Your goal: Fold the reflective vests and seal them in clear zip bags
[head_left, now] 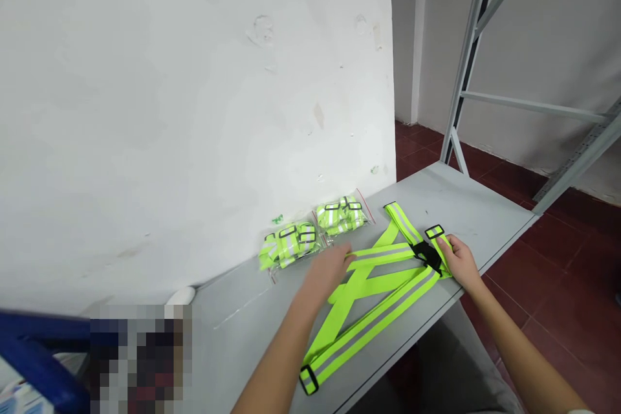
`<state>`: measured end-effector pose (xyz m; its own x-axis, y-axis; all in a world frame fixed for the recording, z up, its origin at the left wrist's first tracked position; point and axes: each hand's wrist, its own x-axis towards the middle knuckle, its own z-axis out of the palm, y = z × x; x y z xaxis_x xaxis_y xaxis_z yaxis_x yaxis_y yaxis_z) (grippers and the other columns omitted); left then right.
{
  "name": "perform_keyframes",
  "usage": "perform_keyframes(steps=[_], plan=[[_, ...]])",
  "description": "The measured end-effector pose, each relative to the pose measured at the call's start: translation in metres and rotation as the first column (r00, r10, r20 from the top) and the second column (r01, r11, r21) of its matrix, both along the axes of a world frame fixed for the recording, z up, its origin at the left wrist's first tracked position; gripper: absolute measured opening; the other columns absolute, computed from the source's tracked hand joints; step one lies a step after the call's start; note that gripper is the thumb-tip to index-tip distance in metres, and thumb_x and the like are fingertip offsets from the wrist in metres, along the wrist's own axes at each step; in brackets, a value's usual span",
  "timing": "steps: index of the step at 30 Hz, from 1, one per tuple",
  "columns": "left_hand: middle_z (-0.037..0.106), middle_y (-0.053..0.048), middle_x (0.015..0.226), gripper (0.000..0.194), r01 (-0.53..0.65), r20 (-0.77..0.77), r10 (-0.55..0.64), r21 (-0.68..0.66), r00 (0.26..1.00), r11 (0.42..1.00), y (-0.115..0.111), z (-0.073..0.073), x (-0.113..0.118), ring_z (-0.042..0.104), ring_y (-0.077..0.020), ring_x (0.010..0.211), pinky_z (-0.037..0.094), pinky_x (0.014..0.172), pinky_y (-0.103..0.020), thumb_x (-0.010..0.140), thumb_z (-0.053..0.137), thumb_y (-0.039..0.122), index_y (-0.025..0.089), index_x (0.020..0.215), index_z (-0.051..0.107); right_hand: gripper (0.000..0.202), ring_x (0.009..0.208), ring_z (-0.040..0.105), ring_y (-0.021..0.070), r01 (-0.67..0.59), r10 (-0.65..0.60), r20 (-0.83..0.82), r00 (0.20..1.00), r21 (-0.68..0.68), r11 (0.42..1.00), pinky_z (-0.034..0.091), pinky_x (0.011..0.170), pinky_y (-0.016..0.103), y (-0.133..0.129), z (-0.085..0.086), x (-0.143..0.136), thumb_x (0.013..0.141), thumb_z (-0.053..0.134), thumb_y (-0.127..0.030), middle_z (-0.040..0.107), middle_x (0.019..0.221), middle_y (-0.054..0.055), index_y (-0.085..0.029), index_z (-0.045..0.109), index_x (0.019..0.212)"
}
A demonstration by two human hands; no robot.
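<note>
A neon yellow-green strap harness (378,318) with grey reflective stripes lies spread on the grey table (233,330). It has black buckles and a black joining piece (427,255) near its right end. My left hand (330,266) is closed on the left end of an upper strap; its fingertips are partly hidden. My right hand (460,261) pinches a short strap just below a black buckle (435,231), beside the black joining piece. Another buckle (308,380) lies at the harness's lower left end.
Two clear bags with folded neon straps, one (289,244) left and one (341,215) right, lie along the white wall (194,110). A metal rack frame (468,58) stands at the right end. A blue bar (43,356) is at lower left.
</note>
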<state>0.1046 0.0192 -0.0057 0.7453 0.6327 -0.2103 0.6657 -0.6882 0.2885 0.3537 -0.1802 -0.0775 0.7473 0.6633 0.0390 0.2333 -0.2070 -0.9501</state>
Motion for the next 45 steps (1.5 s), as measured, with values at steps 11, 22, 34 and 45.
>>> perform_keyframes(steps=[11,22,34,45], plan=[[0.055,0.000,0.064,0.044,-0.091,0.101,0.114,-0.207,0.988,0.974,0.029,-0.019,-0.043,0.050,-0.0173,0.059,0.031,0.055,-0.026,0.080,0.046,0.063,0.021,0.078,0.059,0.048,0.056,0.043,0.0148,-0.031,0.043,0.124,0.991,-0.099,0.995,0.036,0.055,0.026,0.000,-0.001,0.001,0.081,0.050,-0.067,0.050,0.057,-0.002,-0.020,0.054,0.069],[0.059,0.001,0.073,0.048,-0.086,0.175,0.218,-0.555,0.960,0.827,0.030,-0.003,-0.118,0.053,-0.0156,0.064,0.041,0.056,-0.024,0.076,0.056,0.061,0.022,0.104,0.061,0.041,0.059,0.044,0.0144,-0.082,0.099,0.150,0.984,-0.115,0.990,0.036,0.056,0.026,-0.005,-0.001,-0.002,0.082,0.054,-0.060,0.051,0.062,-0.002,-0.020,0.056,0.073],[0.049,-0.011,0.139,0.036,-0.088,0.206,0.032,0.270,0.978,0.959,-0.039,-0.042,-0.060,0.038,-0.0333,0.131,0.002,0.112,-0.066,0.092,0.042,0.029,0.024,0.126,0.054,0.033,0.071,0.053,0.0155,-0.237,0.279,-0.299,0.913,0.169,0.957,0.042,0.066,0.027,-0.018,0.012,-0.009,0.072,0.073,-0.044,0.060,0.079,0.001,-0.020,0.060,0.092],[0.038,-0.011,0.149,0.043,0.036,0.252,-0.075,0.153,0.965,0.988,-0.063,-0.071,0.021,0.031,-0.0312,0.138,0.016,0.111,-0.064,0.096,0.035,0.036,0.024,0.137,0.042,0.031,0.050,0.053,0.0114,0.069,0.069,-0.533,0.843,0.236,0.969,0.049,0.058,0.029,-0.005,0.000,-0.007,0.058,0.076,-0.028,0.055,0.062,-0.006,-0.021,0.056,0.081]])
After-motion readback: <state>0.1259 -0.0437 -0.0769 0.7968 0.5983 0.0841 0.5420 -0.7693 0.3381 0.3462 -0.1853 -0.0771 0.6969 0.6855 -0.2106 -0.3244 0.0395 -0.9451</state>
